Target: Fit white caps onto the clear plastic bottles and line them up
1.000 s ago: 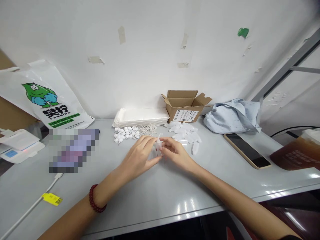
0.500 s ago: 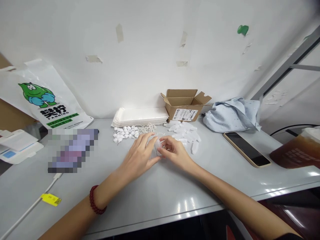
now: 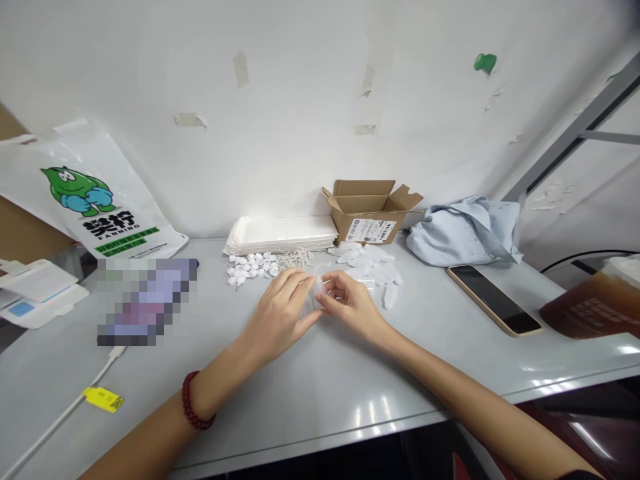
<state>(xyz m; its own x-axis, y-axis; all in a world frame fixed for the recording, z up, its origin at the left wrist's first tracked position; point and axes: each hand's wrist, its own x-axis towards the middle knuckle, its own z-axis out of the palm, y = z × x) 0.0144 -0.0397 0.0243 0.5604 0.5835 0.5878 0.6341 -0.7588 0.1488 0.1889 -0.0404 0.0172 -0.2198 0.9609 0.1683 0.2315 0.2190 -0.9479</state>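
A small translucent white plastic piece (image 3: 318,288) is pinched between my two hands, a little above the grey table. My left hand (image 3: 281,312) curls around it from the left, fingers bent over its top and the thumb low. From the right, my right hand (image 3: 353,308) grips it with thumb and fingertips. Fingers cover much of the piece, and a thin pale cord (image 3: 323,266) shows just above it. Behind my left hand lie several small white knobs (image 3: 251,265) and a bundle of cords (image 3: 297,257). Similar translucent pieces (image 3: 373,267) lie piled behind my right hand.
Along the wall stand a stack of white flat packs (image 3: 283,235), an open cardboard box (image 3: 370,217) and a light blue cloth bag (image 3: 465,230). A phone (image 3: 494,299) and a drink cup (image 3: 595,303) are at right. At left are a blurred-out device (image 3: 150,303) and a printed bag (image 3: 100,193).
My hands stay in nearly the same place around the plastic piece. Its upper end and the cord above it show slightly more between my fingers.
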